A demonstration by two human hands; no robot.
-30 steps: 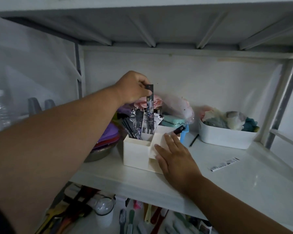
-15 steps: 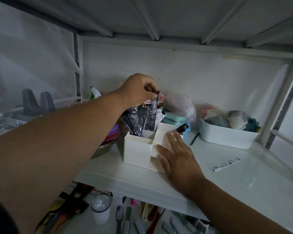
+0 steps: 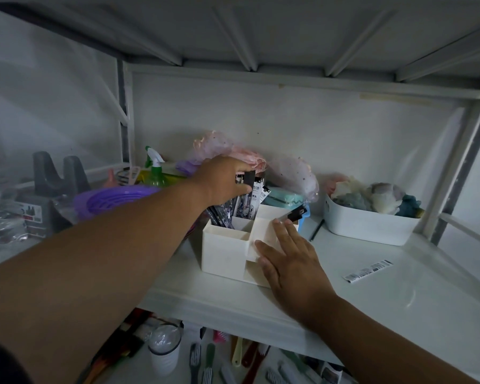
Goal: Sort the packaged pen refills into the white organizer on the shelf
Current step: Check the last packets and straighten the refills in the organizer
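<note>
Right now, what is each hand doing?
Left hand: fingers pinch a packaged pen refill above the white organizer.
Right hand: open, flat against the organizer's front.

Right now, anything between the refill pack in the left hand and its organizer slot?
Nothing separate. The left hand pinches the refill pack above the organizer rear compartment, already crowded with standing packs. Right hand rests flat on the front section, clear of that slot.

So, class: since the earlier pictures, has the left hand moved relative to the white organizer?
Yes. The left hand has come down toward the white organizer, lowering the refill pack it pinches among the packs already standing there.
</note>
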